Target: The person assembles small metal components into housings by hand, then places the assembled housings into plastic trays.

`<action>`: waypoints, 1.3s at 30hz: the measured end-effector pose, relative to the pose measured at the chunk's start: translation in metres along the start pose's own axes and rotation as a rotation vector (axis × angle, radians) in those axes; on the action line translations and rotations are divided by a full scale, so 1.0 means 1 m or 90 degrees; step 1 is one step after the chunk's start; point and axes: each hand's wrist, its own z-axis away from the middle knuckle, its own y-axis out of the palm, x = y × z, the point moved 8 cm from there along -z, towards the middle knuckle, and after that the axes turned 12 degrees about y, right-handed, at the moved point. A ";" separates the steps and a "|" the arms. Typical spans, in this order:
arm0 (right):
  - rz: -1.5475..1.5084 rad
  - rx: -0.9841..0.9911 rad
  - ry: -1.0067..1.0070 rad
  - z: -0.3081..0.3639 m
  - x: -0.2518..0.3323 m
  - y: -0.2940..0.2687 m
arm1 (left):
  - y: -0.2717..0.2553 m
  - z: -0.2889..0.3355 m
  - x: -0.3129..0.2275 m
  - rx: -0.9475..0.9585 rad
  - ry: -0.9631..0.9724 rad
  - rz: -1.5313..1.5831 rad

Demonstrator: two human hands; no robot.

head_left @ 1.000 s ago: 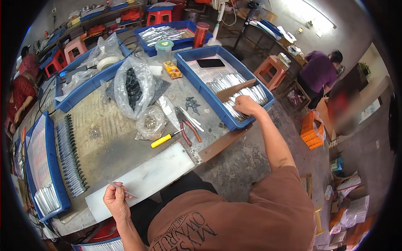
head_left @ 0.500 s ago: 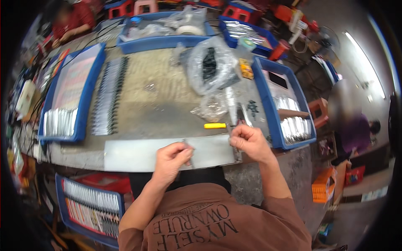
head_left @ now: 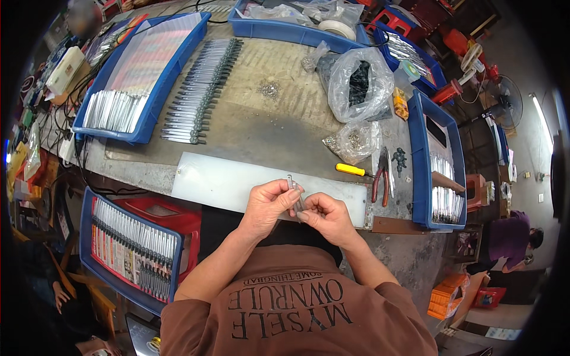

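Observation:
My left hand (head_left: 266, 207) pinches a slim silvery-grey metal piece (head_left: 291, 183), which sticks up past the thumb and fingertips. My right hand (head_left: 328, 219) is closed in a pinch at the lower part of the same piece; whether it also holds a smaller part is hidden by the fingers. Both hands meet over the near edge of a white board (head_left: 225, 180). To the right of the hands lie a yellow-handled screwdriver (head_left: 350, 169) and dark red-handled pliers (head_left: 380, 178).
A row of slim silver pieces with dark ends (head_left: 199, 89) stands left of centre, beside a blue tray (head_left: 146, 115). Clear bags of dark parts (head_left: 359, 101) and small metal parts (head_left: 354, 144) sit right, near another blue tray (head_left: 420, 178). A blue bin (head_left: 170, 291) stands lower left.
My right hand has come from beside the pliers over to my left hand, and the two now meet at the metal piece. The view has also turned and shifted.

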 end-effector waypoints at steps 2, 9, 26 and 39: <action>0.197 -0.095 -0.054 0.004 0.009 -0.002 | -0.003 0.000 0.000 -0.011 0.011 -0.017; 0.259 -0.145 -0.110 0.007 0.011 -0.002 | -0.002 0.003 0.005 -0.028 -0.021 -0.025; 0.144 -0.127 -0.040 0.004 0.007 -0.001 | -0.003 0.004 0.010 -0.017 -0.036 -0.057; 0.177 -0.127 -0.029 0.003 0.002 -0.001 | -0.005 0.006 0.014 -0.025 -0.045 -0.090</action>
